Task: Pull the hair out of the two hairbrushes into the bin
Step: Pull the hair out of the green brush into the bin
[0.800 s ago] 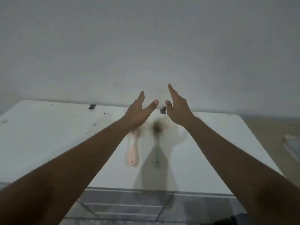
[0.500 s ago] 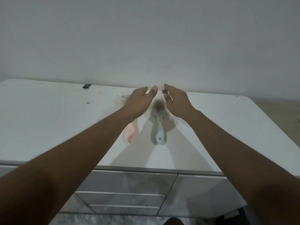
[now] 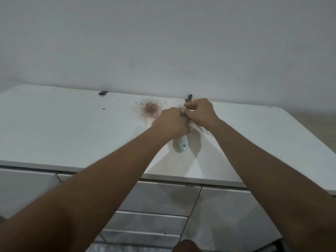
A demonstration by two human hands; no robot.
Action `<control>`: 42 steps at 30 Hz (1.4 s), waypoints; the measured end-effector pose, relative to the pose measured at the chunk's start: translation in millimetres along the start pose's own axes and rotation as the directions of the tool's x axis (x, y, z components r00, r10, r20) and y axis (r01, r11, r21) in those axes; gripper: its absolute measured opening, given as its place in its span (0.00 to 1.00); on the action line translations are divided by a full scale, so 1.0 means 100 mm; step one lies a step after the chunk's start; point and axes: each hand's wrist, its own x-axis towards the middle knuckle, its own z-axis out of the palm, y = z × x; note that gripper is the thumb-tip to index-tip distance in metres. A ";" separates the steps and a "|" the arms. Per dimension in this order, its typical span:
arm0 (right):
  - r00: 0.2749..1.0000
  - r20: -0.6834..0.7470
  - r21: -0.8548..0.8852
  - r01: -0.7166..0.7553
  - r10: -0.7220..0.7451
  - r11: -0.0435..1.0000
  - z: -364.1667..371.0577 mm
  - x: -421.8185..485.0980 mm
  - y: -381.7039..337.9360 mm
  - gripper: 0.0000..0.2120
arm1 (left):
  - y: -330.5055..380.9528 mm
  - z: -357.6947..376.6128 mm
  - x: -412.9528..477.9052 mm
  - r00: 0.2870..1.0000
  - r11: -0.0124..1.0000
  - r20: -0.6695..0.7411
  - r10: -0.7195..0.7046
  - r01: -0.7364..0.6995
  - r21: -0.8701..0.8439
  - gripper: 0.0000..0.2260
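A pale blue hairbrush lies on the white counter, its handle pointing toward me and its head hidden under my hands. My left hand is closed over the brush just above the handle. My right hand pinches at the brush head, fingers curled on reddish-brown hair. A pink hairbrush lies just left of it, bristles up, full of tangled reddish hair; my left forearm hides its handle. No bin is in view.
The counter runs along a plain white wall. Two small dark clips, a left clip and a right clip, sit at its back edge, with dark specks nearby. Grey drawer fronts lie below the front edge.
Both hands have dropped from hovering with fingers apart onto the blue brush and closed on it. The pink brush head, hidden before, now shows.
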 end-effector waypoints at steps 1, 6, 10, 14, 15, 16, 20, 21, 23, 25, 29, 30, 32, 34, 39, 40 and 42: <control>1.000 0.002 0.010 -0.014 0.014 1.000 -0.01 0.00 -0.01 0.15 | 0.01 0.01 -0.02 1.000 1.000 0.006 -0.002 0.002 0.029 0.21; 0.999 -0.003 0.040 -0.051 0.051 0.998 -0.04 -0.05 -0.03 0.17 | 0.03 0.03 -0.06 0.994 0.993 -0.048 -0.098 0.101 0.054 0.20; 0.995 -0.028 0.105 -0.093 0.096 0.990 -0.03 -0.13 -0.02 0.16 | 0.00 -0.01 -0.17 0.979 0.966 -0.102 -0.178 0.154 -0.210 0.24; 0.997 -0.081 0.125 0.004 0.006 0.992 -0.01 -0.24 -0.19 0.10 | -0.05 -0.12 -0.28 0.952 0.870 -0.154 -0.265 0.167 -0.465 0.18; 0.996 -0.088 0.115 0.040 -0.030 0.993 -0.01 -0.27 -0.27 0.09 | -0.08 -0.17 -0.32 0.947 0.840 -0.168 -0.276 0.152 -0.521 0.14; 0.994 -0.095 0.104 0.069 -0.060 0.992 0.01 -0.31 -0.37 0.09 | -0.11 -0.22 -0.36 0.942 0.800 -0.169 -0.289 0.140 -0.583 0.15; 0.983 -0.114 0.140 0.159 -0.144 0.977 0.12 -0.45 -0.80 0.10 | -0.30 -0.48 -0.65 0.919 0.655 -0.173 -0.354 0.112 -0.747 0.13; 0.981 -0.107 0.153 0.174 -0.159 0.973 0.17 -0.49 -0.92 0.10 | -0.38 -0.53 -0.73 0.907 0.623 -0.170 -0.386 0.121 -0.773 0.14; 0.981 -0.086 0.178 0.188 -0.175 0.966 0.31 -0.61 -1.14 0.09 | -0.51 -0.66 -0.94 0.888 0.570 -0.147 -0.435 0.145 -0.809 0.21; 0.981 -0.056 0.211 0.191 -0.183 0.959 0.47 -0.77 -1.35 0.08 | -0.66 -0.79 -1.17 0.886 0.504 -0.119 -0.448 0.140 -0.852 0.21; 0.973 -0.030 0.252 0.230 -0.230 0.940 0.82 -1.15 -1.80 0.09 | -0.95 -1.10 -1.76 0.871 0.398 -0.095 -0.483 0.122 -0.909 0.27; 0.969 -0.015 0.256 0.244 -0.248 0.936 0.91 -1.26 -1.93 0.10 | -1.04 -1.18 -1.92 0.863 0.392 -0.094 -0.496 0.126 -0.911 0.27; 0.958 0.031 0.276 0.266 -0.285 0.924 1.17 -1.51 -2.20 0.10 | -1.28 -1.35 -2.27 0.844 0.380 -0.110 -0.525 0.117 -0.917 0.28; 0.953 0.070 0.294 0.263 -0.295 0.919 1.38 -1.69 -2.36 0.11 | -1.46 -1.43 -2.53 0.824 0.363 -0.122 -0.554 0.108 -0.925 0.27; 0.897 0.195 0.312 0.328 -0.398 0.892 2.07 -2.32 -2.73 0.11 | -2.08 -1.50 -3.26 0.719 0.335 -0.158 -0.677 0.110 -0.936 0.22; 0.883 0.221 0.316 0.337 -0.414 0.887 2.20 -2.44 -2.75 0.11 | -2.20 -1.45 -3.39 0.697 0.318 -0.157 -0.700 0.106 -0.942 0.22; 0.847 0.261 0.338 0.369 -0.463 0.866 2.47 -2.63 -2.76 0.12 | -2.40 -1.35 -3.64 0.655 0.281 -0.152 -0.741 0.097 -0.955 0.21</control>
